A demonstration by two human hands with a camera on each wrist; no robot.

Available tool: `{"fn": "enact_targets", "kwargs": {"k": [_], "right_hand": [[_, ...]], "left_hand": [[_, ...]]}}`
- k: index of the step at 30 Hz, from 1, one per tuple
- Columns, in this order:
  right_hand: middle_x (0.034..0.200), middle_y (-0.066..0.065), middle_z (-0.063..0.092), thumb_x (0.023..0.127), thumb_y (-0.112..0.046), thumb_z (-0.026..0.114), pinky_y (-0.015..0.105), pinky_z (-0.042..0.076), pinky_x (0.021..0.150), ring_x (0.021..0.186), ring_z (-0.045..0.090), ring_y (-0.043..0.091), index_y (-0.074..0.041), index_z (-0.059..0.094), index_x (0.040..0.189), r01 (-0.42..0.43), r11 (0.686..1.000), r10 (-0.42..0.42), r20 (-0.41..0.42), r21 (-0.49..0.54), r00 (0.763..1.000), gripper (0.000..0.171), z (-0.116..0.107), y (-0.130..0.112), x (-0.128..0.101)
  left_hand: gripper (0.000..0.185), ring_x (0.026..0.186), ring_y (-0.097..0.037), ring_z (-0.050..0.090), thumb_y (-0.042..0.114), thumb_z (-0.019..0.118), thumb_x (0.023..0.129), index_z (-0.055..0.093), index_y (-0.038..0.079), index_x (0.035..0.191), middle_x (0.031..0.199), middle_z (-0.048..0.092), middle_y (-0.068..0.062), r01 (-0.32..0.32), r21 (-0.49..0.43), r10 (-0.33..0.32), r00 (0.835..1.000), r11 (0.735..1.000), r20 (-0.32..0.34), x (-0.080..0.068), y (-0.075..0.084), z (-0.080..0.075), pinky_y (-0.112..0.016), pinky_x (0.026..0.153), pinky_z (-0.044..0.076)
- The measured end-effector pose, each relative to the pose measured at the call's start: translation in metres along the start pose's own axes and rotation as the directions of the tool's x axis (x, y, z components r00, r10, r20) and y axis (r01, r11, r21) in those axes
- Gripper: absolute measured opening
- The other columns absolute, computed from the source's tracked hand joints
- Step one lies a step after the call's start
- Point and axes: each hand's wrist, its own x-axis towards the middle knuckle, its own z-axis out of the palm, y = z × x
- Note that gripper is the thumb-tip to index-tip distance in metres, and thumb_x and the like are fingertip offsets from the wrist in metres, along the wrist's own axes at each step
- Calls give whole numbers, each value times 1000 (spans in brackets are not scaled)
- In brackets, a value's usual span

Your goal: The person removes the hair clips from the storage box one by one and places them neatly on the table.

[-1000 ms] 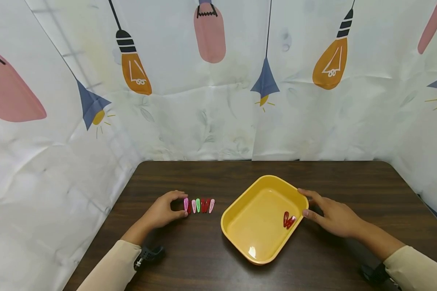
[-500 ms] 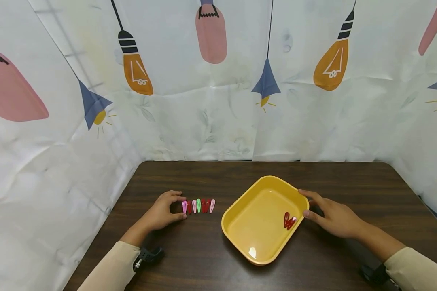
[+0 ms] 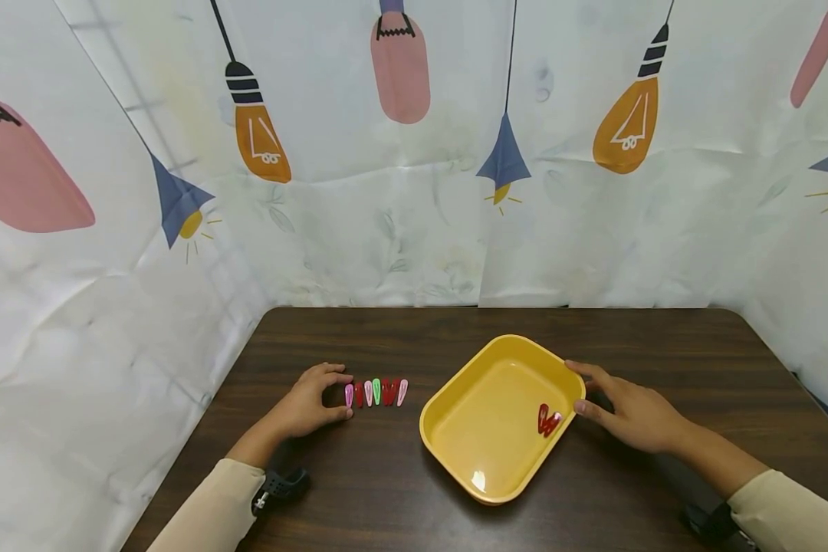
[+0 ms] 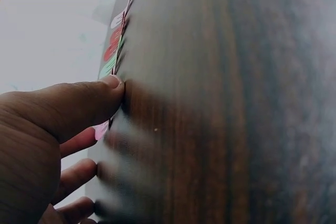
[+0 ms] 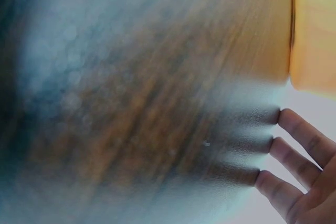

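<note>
My left hand (image 3: 307,404) has thumb and a fingertip at the two ends of a magenta hair clip (image 3: 349,395), pinching it lengthwise on the dark table. That clip is the leftmost of a row of several snap hair clips; beside it lie a red clip (image 3: 359,394), a pink one, a green clip (image 3: 376,391), more red, and a light pink clip (image 3: 402,392) at the right end. My right hand (image 3: 628,410) rests with relaxed fingers at the right corner of a yellow tray (image 3: 448,406). Inside the tray are red hair clips (image 3: 548,421).
The brown wooden table (image 3: 359,475) ends at a white printed curtain (image 3: 386,230) behind and at the left. Between the clip row and the tray is a narrow strip of bare wood. A black wrist strap (image 3: 283,487) sits on the left wrist.
My left hand has shifted slightly left with the magenta clip and a little toward the front, widening its gap to the red one. The right hand and tray hold their place.
</note>
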Motion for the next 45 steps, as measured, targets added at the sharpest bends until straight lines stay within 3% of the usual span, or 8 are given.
{"fn": "enact_targets", "kwargs": {"k": [11,18,24,33,45], "right_hand": [[129,13,67,103,-45,61,40,52,56,99,70,38,-32,32,159,1,1000,-1,-9,-3,1000,65,1,0,0],[129,13,67,103,-45,61,41,53,57,98,70,37,-34,31,159,-6,1000,6,-3,5,1000,65,0,0,-1],[129,13,67,103,-44,61,37,50,54,98,70,37,-34,32,159,-4,1000,4,-2,9,1000,65,0,0,0],[128,12,67,103,-45,61,41,52,56,100,69,38,-34,31,159,3,1000,-3,-7,2,1000,65,1,1,0],[129,13,67,103,-45,61,35,48,53,98,70,37,-34,31,159,-6,1000,6,2,10,1000,65,1,1,0]], "left_hand": [[59,141,-45,36,29,85,86,64,6,137,147,52,-18,-20,-41,20,1000,999,-4,5,10,-6,-65,111,32],[56,138,-45,40,25,84,88,64,5,136,145,55,-18,-83,-29,83,996,996,-27,13,24,-11,-65,109,34],[52,136,-44,43,19,82,89,65,4,135,143,57,-17,-144,-19,143,989,989,-40,20,39,-9,-63,108,36],[53,139,-38,42,23,79,92,62,8,139,146,54,-10,-171,-43,170,985,984,-24,28,69,-12,-60,110,37],[49,140,-33,43,26,77,95,62,15,140,147,54,-6,-224,-45,224,975,974,0,33,98,-13,-58,111,37]]}}
